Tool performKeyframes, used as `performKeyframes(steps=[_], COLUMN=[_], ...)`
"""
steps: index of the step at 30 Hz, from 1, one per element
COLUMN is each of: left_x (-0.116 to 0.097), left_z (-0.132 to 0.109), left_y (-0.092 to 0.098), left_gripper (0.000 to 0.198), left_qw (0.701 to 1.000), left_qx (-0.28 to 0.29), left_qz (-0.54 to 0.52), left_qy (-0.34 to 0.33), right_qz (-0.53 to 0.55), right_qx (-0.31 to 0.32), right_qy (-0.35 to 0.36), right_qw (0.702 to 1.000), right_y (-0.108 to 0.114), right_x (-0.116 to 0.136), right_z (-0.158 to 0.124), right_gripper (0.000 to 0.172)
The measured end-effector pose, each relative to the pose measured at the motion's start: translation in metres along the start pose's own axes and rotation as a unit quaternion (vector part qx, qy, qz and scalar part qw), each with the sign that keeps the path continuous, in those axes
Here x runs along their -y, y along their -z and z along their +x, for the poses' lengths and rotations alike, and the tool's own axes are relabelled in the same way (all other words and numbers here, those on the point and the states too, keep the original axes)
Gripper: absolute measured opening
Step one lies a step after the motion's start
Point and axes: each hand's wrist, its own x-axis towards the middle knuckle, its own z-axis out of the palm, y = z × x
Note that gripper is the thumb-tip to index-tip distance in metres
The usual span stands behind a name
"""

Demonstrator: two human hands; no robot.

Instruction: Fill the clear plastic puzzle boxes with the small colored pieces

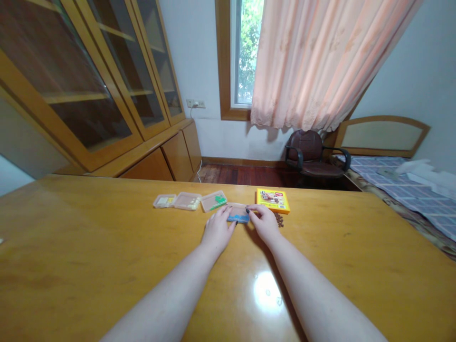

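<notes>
Tray (238, 212) on tbl (142, 266) btwn L hand (216, 229) & R hand (265, 222); 3 other trays (185, 200) in row to L; box (272, 199) to R, pcs (280, 220) just before it; chair (309, 152) behind tbl.

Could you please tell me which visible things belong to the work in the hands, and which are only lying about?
Belonging:
clear tray with blue pieces, between left hand and right hand
probably also: green-piece tray, leftmost tray, neighbouring tray, brown pieces, yellow box

Seemingly lying about:
chair
white cloth on bed

Forearms (317, 280) stretched forward, converging; left hand (218, 230), right hand (265, 223) close together, backs upward; fingers (255, 207) bent.
</notes>
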Motion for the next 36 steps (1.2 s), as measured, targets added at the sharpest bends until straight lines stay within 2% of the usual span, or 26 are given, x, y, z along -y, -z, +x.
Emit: performKeyframes(steps=[5,9,12,16,22,25,29,33,36], left_x=[0.000,0.000,-0.002,-0.005,-0.007,-0.008,-0.007,-0.005,-0.005], left_z=[-0.001,0.000,-0.001,-0.003,-0.005,-0.004,-0.004,-0.003,-0.002], left_y=[-0.002,-0.002,0.000,0.002,0.002,0.001,0.000,0.001,0.002], left_gripper=[0.052,0.044,0.037,0.034,0.051,0.052,0.044,0.031,0.026], left_qw=[1.000,1.000,0.998,0.995,0.993,0.992,0.995,0.996,0.996], left_qx=[0.019,-0.023,-0.038,0.001,0.066,0.073,0.038,-0.019,-0.035], left_qz=[0.012,0.018,0.014,0.012,0.040,0.039,0.024,0.005,-0.002], left_qy=[-0.005,-0.006,-0.045,-0.095,-0.088,-0.091,-0.093,-0.086,-0.086], right_qz=[-0.024,-0.020,-0.025,-0.029,-0.051,-0.047,-0.039,-0.029,-0.024], right_qx=[0.074,0.093,0.099,0.106,0.053,0.074,0.103,0.104,0.102], right_qy=[0.042,0.039,0.037,0.044,0.056,0.055,0.061,0.048,0.044], right_qw=[0.996,0.995,0.994,0.993,0.996,0.995,0.992,0.993,0.994], right_y=[0.001,0.001,0.001,0.001,0.003,0.004,0.005,0.004,0.003], right_x=[0.007,0.008,0.008,0.009,0.010,0.012,0.015,0.016,0.014], right_z=[-0.003,-0.003,-0.002,-0.002,-0.004,-0.005,-0.005,-0.004,-0.004], right_gripper=[0.020,0.022,0.022,0.023,0.021,0.023,0.022,0.021,0.021])
